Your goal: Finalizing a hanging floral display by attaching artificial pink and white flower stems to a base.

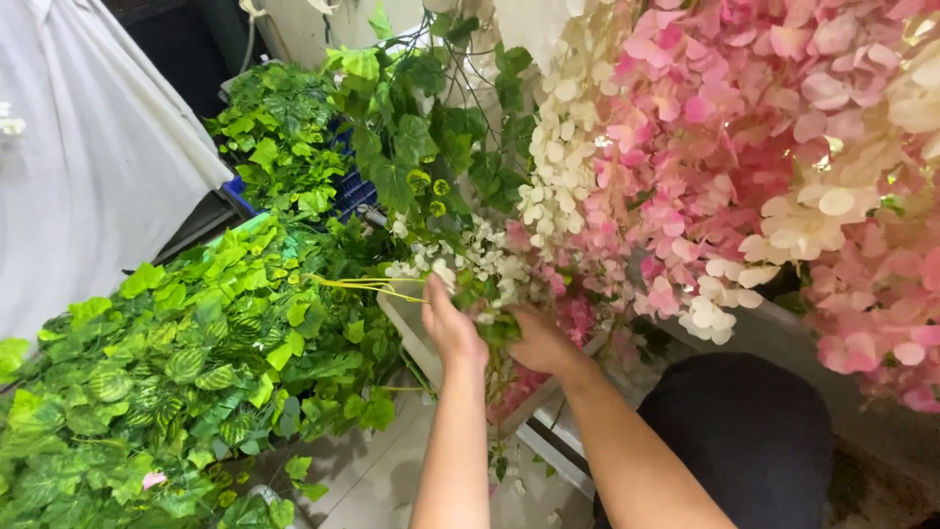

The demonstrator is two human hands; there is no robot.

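Both bare arms reach up from the bottom of the view into a spray of small white flowers (460, 263) that hangs in front of a pale tub (411, 328). The left hand (452, 328) is raised with its back toward me, fingers (438, 294) held close together and pointing up into the spray; they touch the stems and blossoms, but I cannot tell whether they are closed around anything, since the palm side is hidden. The right hand (539, 343) sits just beside it, to the right of the spray's lower end, curled around a bundle of dark green stems (499, 328); its fingertips are buried in leaves, so how tightly it grips is not clear. A few thin yellow-green stalks (367, 286) stick out to the left of the spray, near the left hand's fingertips.

To the right of the spray and above the right hand hangs a big mass of pink flowers (744, 127), mixed with strands of cream flowers (558, 167). Left of the spray lies a heap of green leaf garlands (176, 372), some leaves striped. Above the spray are darker ivy-like leaves (411, 137), with a blue crate (348, 191) showing behind them. A white cloth (88, 157) hangs well to the left of it all. Below the hands is pale tiled floor (372, 480), and the person's dark-clad knee (749, 431) is bent to the lower right of the spray.
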